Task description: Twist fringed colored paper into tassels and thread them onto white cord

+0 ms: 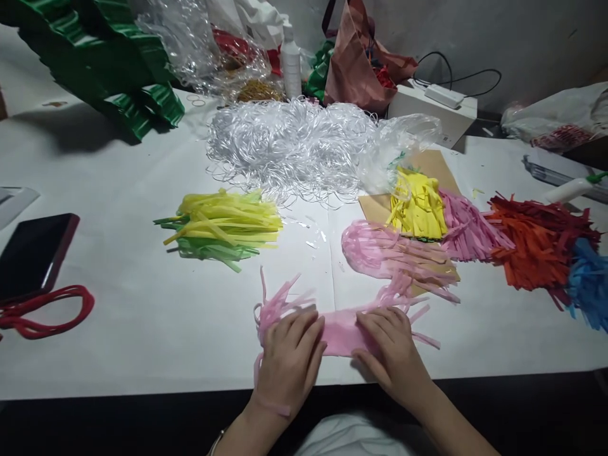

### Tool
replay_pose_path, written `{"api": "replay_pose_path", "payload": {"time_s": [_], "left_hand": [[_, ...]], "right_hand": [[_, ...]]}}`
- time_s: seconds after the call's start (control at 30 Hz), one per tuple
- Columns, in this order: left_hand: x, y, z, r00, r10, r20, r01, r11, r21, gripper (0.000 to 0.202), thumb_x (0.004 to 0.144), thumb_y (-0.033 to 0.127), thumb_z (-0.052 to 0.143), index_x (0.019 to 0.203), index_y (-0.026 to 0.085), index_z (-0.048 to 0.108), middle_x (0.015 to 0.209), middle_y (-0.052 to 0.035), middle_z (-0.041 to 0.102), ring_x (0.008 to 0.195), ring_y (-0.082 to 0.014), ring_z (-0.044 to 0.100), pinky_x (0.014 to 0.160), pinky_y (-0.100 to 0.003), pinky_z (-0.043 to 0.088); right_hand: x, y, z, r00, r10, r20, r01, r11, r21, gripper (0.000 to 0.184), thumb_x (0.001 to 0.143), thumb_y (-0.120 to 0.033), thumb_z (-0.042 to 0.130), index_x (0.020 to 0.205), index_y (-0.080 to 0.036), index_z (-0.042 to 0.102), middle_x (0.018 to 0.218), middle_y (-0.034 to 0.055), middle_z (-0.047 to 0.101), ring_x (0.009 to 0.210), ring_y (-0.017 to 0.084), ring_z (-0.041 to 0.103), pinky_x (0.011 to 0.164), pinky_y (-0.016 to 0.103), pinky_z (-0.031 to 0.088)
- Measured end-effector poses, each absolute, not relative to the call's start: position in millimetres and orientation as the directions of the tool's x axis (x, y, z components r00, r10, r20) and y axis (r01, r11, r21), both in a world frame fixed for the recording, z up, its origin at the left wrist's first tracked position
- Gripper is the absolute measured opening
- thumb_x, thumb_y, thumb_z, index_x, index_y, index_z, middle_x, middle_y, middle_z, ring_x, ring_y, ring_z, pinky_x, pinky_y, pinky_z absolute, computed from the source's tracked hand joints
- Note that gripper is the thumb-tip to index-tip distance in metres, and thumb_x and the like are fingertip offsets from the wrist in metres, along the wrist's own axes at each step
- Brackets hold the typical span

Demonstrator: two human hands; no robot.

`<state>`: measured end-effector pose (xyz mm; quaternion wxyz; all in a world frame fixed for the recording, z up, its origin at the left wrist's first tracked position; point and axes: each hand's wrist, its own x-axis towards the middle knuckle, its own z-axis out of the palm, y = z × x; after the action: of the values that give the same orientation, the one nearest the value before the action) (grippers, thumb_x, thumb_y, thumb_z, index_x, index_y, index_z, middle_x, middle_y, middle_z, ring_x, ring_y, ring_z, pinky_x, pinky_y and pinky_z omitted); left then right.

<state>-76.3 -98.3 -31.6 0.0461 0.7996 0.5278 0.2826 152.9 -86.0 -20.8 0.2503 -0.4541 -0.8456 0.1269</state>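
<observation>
A strip of pink fringed tissue paper [339, 329] lies near the front edge of the white table [142, 316]. My left hand [287, 358] lies on its left end, fingers together and pressing down, with pink fringes sticking out above and a strand over the wrist. My right hand [392, 351] presses flat on the strip's right part, fingers stretched forward. More of the pink fringe [384, 250] runs back to a pile behind my right hand.
A yellow-green fringe bundle [223, 228] lies centre-left, a heap of clear white strands [289, 149] behind it. Yellow [418, 206], pink, red-orange [536, 244] and blue [589, 285] fringe piles sit right. A phone [33, 253] and red cord [47, 310] lie left. Green paper [109, 69], bags, glue bottle [291, 60] stand behind.
</observation>
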Motion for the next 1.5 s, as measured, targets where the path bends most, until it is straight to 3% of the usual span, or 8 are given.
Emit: {"api": "replay_pose_path", "payload": {"time_s": [0.2, 0.33, 0.5, 0.63, 0.8, 1.0, 1.2, 1.5], "left_hand": [[-84, -98, -32, 0.300, 0.887, 0.350, 0.824, -0.426, 0.372, 0.030, 0.094, 0.021, 0.054, 0.124, 0.018, 0.059, 0.110, -0.0101, 0.070, 0.103, -0.0286, 0.057, 0.090, -0.045, 0.040], [-94, -97, -34, 0.315, 0.898, 0.308, 0.798, -0.426, 0.425, 0.034, 0.093, 0.017, 0.057, 0.127, 0.018, 0.057, 0.106, -0.0089, 0.066, 0.101, -0.0270, 0.056, 0.089, -0.043, 0.040], [-96, -97, -28, 0.299, 0.902, 0.310, 0.746, -0.424, 0.514, 0.016, 0.091, 0.013, 0.054, 0.101, 0.021, 0.064, 0.098, -0.0065, 0.063, 0.095, -0.0250, 0.054, 0.087, -0.042, 0.040], [-97, -97, -22, 0.311, 0.903, 0.295, 0.678, -0.429, 0.597, 0.016, 0.091, 0.008, 0.049, 0.088, 0.021, 0.058, 0.092, -0.0033, 0.067, 0.094, -0.0240, 0.054, 0.087, -0.040, 0.036], [-103, -99, -22, 0.283, 0.921, 0.268, 0.740, -0.388, 0.549, 0.012, 0.094, 0.015, 0.050, 0.093, 0.023, 0.059, 0.082, -0.0006, 0.069, 0.092, -0.0252, 0.057, 0.086, -0.041, 0.032], [-100, -96, -22, 0.168, 0.947, 0.275, 0.835, -0.285, 0.471, 0.014, 0.096, 0.018, 0.048, 0.092, 0.022, 0.061, 0.083, -0.0024, 0.070, 0.090, -0.0260, 0.062, 0.086, -0.042, 0.032], [-94, -86, -21, 0.101, 0.962, 0.252, 0.897, -0.198, 0.396, 0.016, 0.095, 0.021, 0.052, 0.082, 0.021, 0.061, 0.073, -0.0007, 0.069, 0.078, -0.0253, 0.063, 0.079, -0.042, 0.032], [-95, -79, -15, 0.126, 0.984, 0.129, 0.897, -0.168, 0.410, 0.016, 0.095, 0.021, 0.049, 0.083, 0.020, 0.060, 0.078, -0.0007, 0.071, 0.071, -0.0218, 0.064, 0.090, -0.046, 0.032]], "right_hand": [[136, -83, -17, -0.374, 0.868, 0.327, 0.711, 0.495, -0.500, 0.011, 0.097, -0.024, 0.057, 0.100, -0.021, 0.067, 0.082, 0.0032, 0.062, 0.081, 0.020, 0.055, 0.087, 0.041, 0.037], [136, -82, -11, -0.427, 0.828, 0.362, 0.674, 0.559, -0.484, 0.017, 0.096, -0.013, 0.054, 0.084, -0.020, 0.063, 0.092, 0.0051, 0.065, 0.090, 0.020, 0.058, 0.092, 0.043, 0.035], [139, -84, -14, -0.543, 0.720, 0.432, 0.559, 0.694, -0.454, 0.020, 0.096, -0.003, 0.046, 0.098, -0.017, 0.060, 0.107, 0.0079, 0.070, 0.108, 0.021, 0.059, 0.104, 0.044, 0.033], [138, -81, -16, -0.593, 0.714, 0.373, 0.461, 0.681, -0.569, 0.023, 0.098, -0.003, 0.039, 0.102, -0.017, 0.057, 0.094, 0.0050, 0.070, 0.092, 0.017, 0.062, 0.096, 0.036, 0.038], [131, -74, -16, -0.482, 0.823, 0.301, 0.581, 0.557, -0.593, 0.017, 0.101, -0.014, 0.041, 0.099, -0.017, 0.058, 0.082, 0.0036, 0.064, 0.079, 0.019, 0.056, 0.078, 0.033, 0.037], [119, -71, -24, -0.366, 0.897, 0.249, 0.727, 0.443, -0.524, 0.020, 0.102, -0.016, 0.043, 0.093, -0.018, 0.060, 0.076, 0.0015, 0.062, 0.070, 0.019, 0.051, 0.074, 0.033, 0.031], [111, -70, -27, -0.327, 0.917, 0.230, 0.820, 0.396, -0.413, 0.021, 0.102, -0.019, 0.042, 0.093, -0.019, 0.061, 0.073, 0.0012, 0.064, 0.067, 0.019, 0.052, 0.075, 0.034, 0.029], [111, -75, -27, -0.310, 0.912, 0.269, 0.849, 0.393, -0.353, 0.016, 0.101, -0.016, 0.045, 0.104, -0.017, 0.061, 0.077, 0.0031, 0.067, 0.072, 0.020, 0.056, 0.081, 0.037, 0.031]]}}
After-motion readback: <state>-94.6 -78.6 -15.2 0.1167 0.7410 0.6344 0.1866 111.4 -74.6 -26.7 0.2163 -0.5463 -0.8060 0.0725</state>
